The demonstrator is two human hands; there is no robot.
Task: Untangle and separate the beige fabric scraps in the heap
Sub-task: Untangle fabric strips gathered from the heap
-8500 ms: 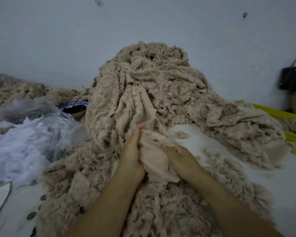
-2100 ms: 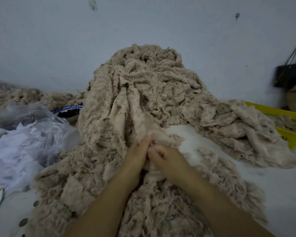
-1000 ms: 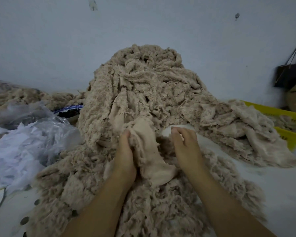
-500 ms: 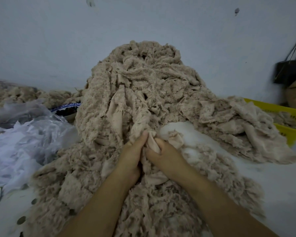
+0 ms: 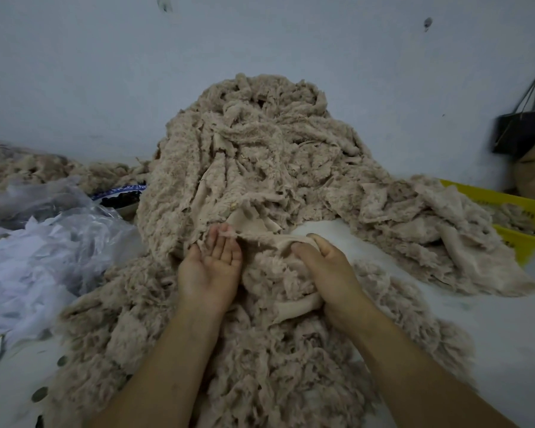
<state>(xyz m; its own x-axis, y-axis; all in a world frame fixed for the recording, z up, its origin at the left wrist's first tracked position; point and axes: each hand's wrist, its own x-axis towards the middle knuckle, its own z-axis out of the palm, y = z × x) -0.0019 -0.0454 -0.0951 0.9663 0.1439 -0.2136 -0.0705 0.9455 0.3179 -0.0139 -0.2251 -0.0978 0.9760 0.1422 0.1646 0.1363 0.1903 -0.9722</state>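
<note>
While the right hand (image 5: 328,273) grips a scrap (image 5: 271,240), the crate (image 5: 488,195) holds others (image 5: 507,214)

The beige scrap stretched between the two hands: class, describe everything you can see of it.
The beige scrap is soft cloth, smooth on one face, fluffy on the other, with frayed edges. It stretches roughly level between the hands, in front of the tall heap. The right hand grips one end in curled fingers; its other, thin frayed edge lies across the fingertips of the upturned left hand. Its far part runs into the heap, so its full outline is hidden.
</note>
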